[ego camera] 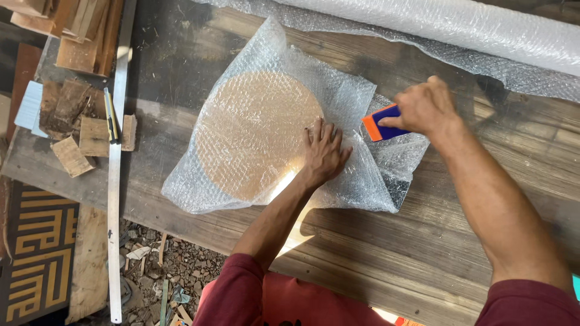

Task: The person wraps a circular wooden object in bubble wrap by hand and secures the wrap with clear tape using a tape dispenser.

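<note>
Down on the wooden workbench (386, 253), a round wooden disc (257, 136) lies flat under a sheet of bubble wrap (338, 90). The left hand (324, 151) presses open-palmed, fingers spread, on the wrap at the disc's right edge. The right hand (425, 108) is closed around a blue and orange cutter (380, 124), held over the wrap just beside the left hand. A roll of bubble wrap (483, 27) lies along the far edge. Wood offcuts (75, 139) and a long metal ruler (116, 181) sit at the left.
</note>
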